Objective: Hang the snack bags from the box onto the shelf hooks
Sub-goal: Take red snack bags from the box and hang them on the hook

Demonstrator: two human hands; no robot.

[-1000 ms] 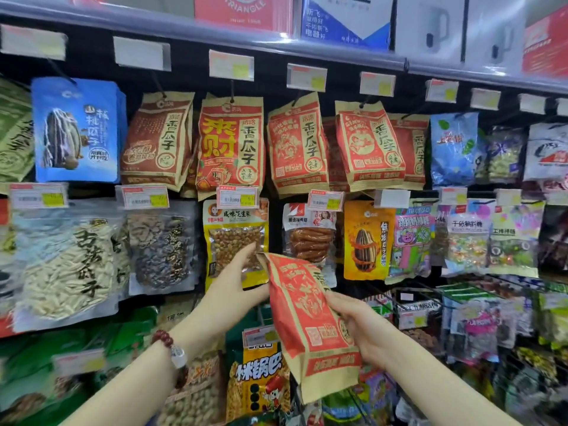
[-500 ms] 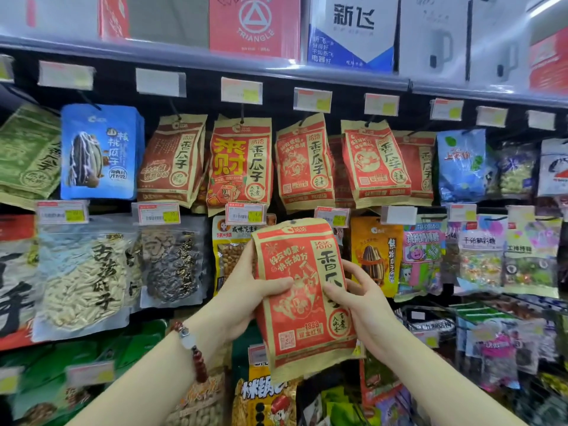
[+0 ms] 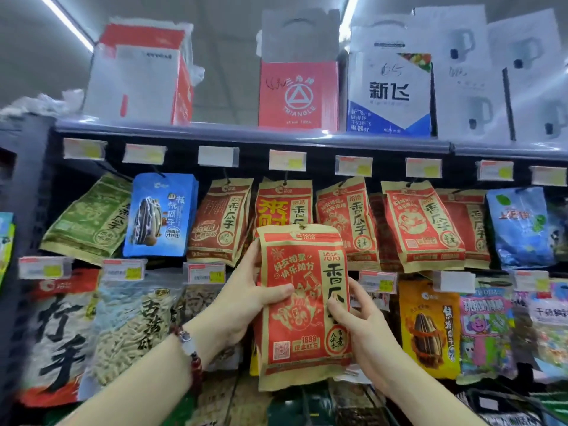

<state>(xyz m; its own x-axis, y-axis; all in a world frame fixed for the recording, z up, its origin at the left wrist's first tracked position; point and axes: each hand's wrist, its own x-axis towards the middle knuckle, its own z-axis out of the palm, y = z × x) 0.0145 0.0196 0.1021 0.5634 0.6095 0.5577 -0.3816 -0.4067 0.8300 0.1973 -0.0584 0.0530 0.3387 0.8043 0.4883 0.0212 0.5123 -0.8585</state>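
Note:
A red and tan snack bag (image 3: pixel 299 305) of sunflower seeds stands upright in front of the shelf, held by both hands. My left hand (image 3: pixel 246 298) grips its left edge, thumb across the front. My right hand (image 3: pixel 358 318) pinches its right edge lower down. The small hang hole at the bag's top sits just below the hanging bags of the top row. Matching red bags (image 3: pixel 347 218) hang from hooks right behind it. The hooks themselves are mostly hidden by bags. The box is out of view.
Price tags (image 3: pixel 287 160) line the rail above the top row. Blue (image 3: pixel 161 215), green (image 3: pixel 89 218) and other snack bags fill both hanging rows. Cardboard appliance boxes (image 3: pixel 296 93) stand on the top shelf. A bead bracelet (image 3: pixel 190 352) circles the left wrist.
Both hands turned the red bag upright and raised it from the lower row up to the bottom of the top row. The view tilted upward too.

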